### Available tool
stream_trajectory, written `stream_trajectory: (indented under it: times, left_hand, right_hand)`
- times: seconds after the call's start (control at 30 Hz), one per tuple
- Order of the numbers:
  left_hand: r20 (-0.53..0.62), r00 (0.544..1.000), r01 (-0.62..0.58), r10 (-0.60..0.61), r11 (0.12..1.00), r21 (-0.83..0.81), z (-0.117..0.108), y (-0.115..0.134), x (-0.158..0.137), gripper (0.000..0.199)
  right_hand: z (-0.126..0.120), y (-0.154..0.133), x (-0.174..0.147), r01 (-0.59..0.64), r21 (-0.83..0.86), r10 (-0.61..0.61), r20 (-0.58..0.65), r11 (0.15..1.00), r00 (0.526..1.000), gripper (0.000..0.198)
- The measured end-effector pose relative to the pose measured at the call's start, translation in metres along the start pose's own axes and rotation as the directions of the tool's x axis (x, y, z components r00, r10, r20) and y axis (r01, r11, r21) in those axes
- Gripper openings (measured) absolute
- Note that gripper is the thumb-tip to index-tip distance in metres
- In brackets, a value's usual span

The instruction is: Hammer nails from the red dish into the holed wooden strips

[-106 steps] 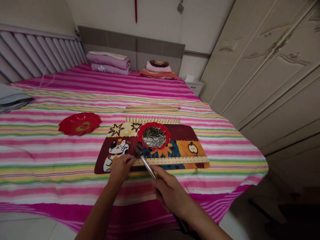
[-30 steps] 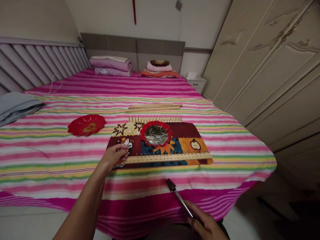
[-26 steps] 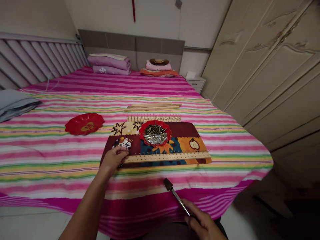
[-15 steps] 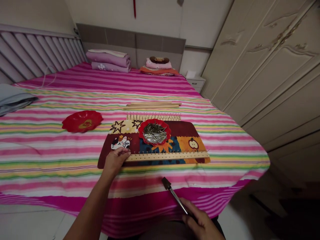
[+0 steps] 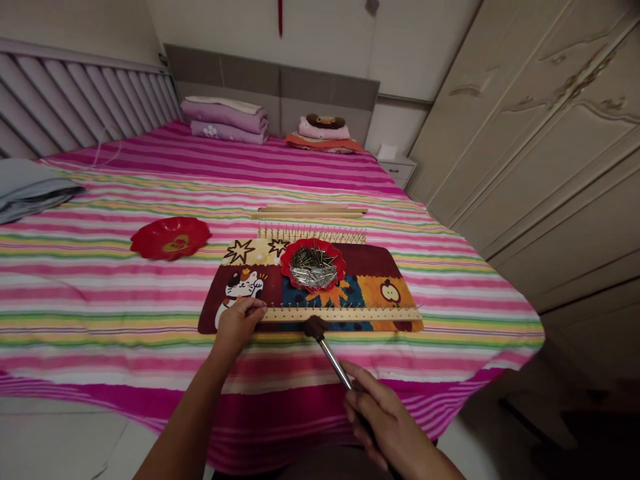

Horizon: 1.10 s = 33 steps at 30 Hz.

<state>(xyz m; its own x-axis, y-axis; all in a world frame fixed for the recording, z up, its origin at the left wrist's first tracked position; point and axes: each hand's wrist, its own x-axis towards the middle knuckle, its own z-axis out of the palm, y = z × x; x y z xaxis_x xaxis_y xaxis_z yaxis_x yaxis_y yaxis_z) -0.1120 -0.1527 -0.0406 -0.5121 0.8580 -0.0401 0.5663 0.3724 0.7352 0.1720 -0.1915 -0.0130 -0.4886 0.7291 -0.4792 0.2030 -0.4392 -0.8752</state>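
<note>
A pale wooden strip (image 5: 345, 315) lies across the front of a patterned mat (image 5: 367, 257), with nails standing along it and a row of dark dots on its face. At its left end is my left hand (image 5: 240, 325), thumb and fingertips pinched together. Whatever sits between those fingertips is too small to see. My right hand (image 5: 377, 413) is wrapped round the dark grip of a hammer (image 5: 334, 363). The hammer's dark, blurred head is close to the strip's near edge; contact cannot be told. Behind the strip, a red scalloped dish (image 5: 286, 270) holds many loose nails (image 5: 313, 265).
Beyond the mat lies another wooden strip (image 5: 313, 235) bristling with nails, and behind it several bare wooden strips (image 5: 310, 212). A red plate (image 5: 170, 239) rests to the left on the striped bedsheet (image 5: 150, 360). Folded bedding (image 5: 225, 123) is stacked by the headboard.
My right hand has raised the hammer forward and to the left, bringing its head from the bedsheet up to the strip. My left hand stays at the strip's left end.
</note>
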Motion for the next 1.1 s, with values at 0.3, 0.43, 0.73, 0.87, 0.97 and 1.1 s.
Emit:
stream_trajectory:
  times: [0.3, 0.43, 0.73, 0.87, 0.97, 1.1]
  left_hand:
    - [-0.014, 1.0, -0.017, 0.017, 1.0, 0.003, 0.003, -0.004, 0.0, 0.015]
    - [-0.02, 1.0, -0.004, 0.005, 0.999, 0.034, 0.004, -0.005, 0.001, 0.015]
    - [-0.007, 0.999, -0.036, 0.037, 0.999, 0.038, 0.007, -0.012, 0.002, 0.018]
    - [0.054, 0.999, 0.001, -0.001, 1.0, 0.012, -0.003, -0.012, 0.004, 0.024]
    - [-0.001, 1.0, 0.004, -0.004, 0.999, 0.034, -0.013, -0.001, 0.006, 0.028]
    - [-0.032, 0.991, -0.127, 0.131, 0.985, 0.12, -0.006, 0.034, 0.013, 0.026]
  right_hand:
    - [0.052, -0.065, 0.049, 0.119, -0.065, -0.109, 0.136, 0.991, 0.985, 0.045]
    - [0.06, -0.068, 0.066, 0.117, -0.099, -0.1, 0.161, 0.988, 0.982, 0.046]
    - [0.032, -0.048, 0.03, 0.235, -0.131, -0.21, 0.179, 0.963, 0.961, 0.04]
    - [-0.007, -0.011, 0.007, 0.316, -0.338, -0.253, 0.217, 0.887, 0.943, 0.041]
    - [-0.035, 0.025, -0.003, 0.293, -0.448, -0.256, 0.144, 0.845, 0.956, 0.043]
    - [-0.062, 0.07, -0.013, 0.172, -0.467, -0.213, -0.035, 0.867, 0.976, 0.047]
